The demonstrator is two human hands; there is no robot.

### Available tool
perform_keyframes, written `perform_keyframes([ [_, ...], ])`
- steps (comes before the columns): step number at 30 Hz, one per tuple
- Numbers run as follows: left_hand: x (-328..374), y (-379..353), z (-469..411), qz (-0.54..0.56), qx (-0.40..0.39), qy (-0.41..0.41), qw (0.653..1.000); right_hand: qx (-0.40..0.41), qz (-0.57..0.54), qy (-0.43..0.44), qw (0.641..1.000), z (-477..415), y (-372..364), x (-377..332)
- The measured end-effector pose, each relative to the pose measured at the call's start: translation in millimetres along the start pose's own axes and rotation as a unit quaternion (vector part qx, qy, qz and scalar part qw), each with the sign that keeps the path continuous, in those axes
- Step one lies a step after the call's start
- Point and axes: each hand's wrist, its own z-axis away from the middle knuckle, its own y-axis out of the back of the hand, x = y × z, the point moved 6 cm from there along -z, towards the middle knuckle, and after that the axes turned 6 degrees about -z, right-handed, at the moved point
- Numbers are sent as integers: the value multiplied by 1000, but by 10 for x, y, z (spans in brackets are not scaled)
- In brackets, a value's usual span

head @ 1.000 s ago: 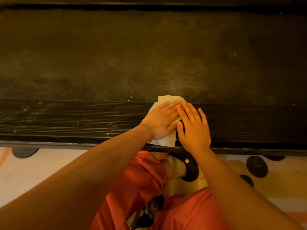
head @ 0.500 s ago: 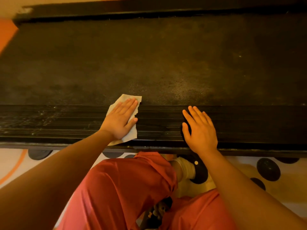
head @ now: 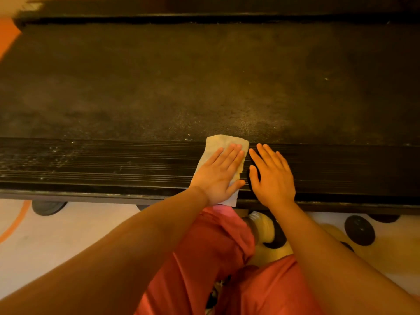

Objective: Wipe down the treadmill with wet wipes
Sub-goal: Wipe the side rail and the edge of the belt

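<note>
The black treadmill deck [head: 204,83] fills the upper view, with a ribbed side rail [head: 102,164] along its near edge. A pale wet wipe [head: 223,143] lies flat on the rail, reaching from the belt edge down over the rail's front lip. My left hand [head: 218,176] presses on the wipe with straight fingers. My right hand [head: 272,176] rests flat on the bare rail just right of it, fingers spread, holding nothing.
White specks and dust streak the rail's left part [head: 45,158]. Black round weights [head: 359,230] lie on the light floor under the rail at right, another [head: 47,206] at left. My knees in red trousers [head: 216,258] fill the lower middle.
My left hand slid the wipe left along the rail, then back right, and now sits beside my right hand again. The right hand stayed in place.
</note>
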Motion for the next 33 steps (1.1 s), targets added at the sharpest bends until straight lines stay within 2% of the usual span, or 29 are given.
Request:
perform_keyframes([
  [9, 67, -21, -21, -36, -14, -25, 999, -3, 0, 2, 1000, 7, 0, -6],
  [17, 104, -9, 40, -11, 48, -67, 997, -14, 6, -3, 1000, -10, -12, -11],
  [21, 71, 10, 113, 0, 59, -48, 997, -15, 6, -10, 1000, -12, -3, -15],
  [27, -575, -79, 650, -36, 38, -47, 998, -13, -12, -10, 1000, -4, 13, -18],
  [30, -1136, -50, 986, -19, 33, 7, 999, -6, -24, -9, 1000, 0, 31, -14],
  [33, -1372, -51, 1151, -17, 27, 52, 998, -5, -21, -8, 1000, 12, 17, -8],
])
